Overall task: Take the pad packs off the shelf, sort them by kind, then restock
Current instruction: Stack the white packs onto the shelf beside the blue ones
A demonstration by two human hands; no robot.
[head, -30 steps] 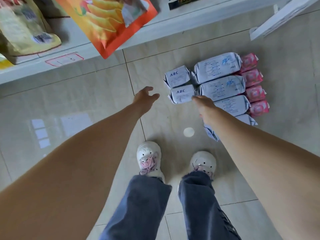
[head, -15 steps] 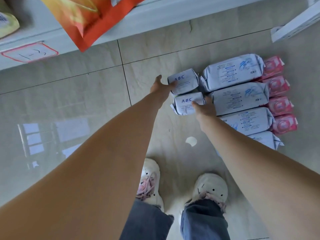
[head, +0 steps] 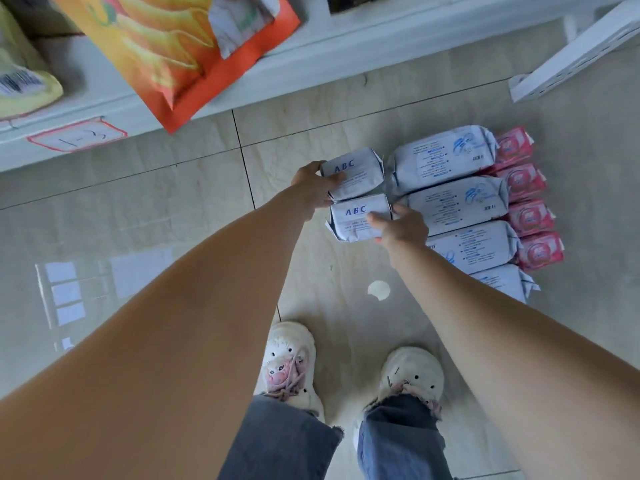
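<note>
At the far left we see a yellow bag on the white shelf, and below it a red-edged label stuck to the shelf's front lip. Beside the yellow bag, an orange snack bag hangs out over the shelf edge.

On the tiled floor our left hand is closed on the left end of the farther small pack marked ABC, thumb on top and fingers curled under its edge. Just below it, touching, lies the nearer small pack, also marked ABC. Our right hand grips that one at its right end, thumb laid across the top face, fingers wrapped round the far side. Both packs appear to rest on the floor; we cannot tell whether either is lifted.

To the right of the small ones, the long white packs lie in a column of four, side by side and touching, the nearest partly hidden behind our right forearm. Against their right ends sits a column of four pink packs, each one close against the next.

Near us, our two white shoes stand on the floor beneath grey trouser hems. At the upper right corner a white bracket slants across the floor.
</note>
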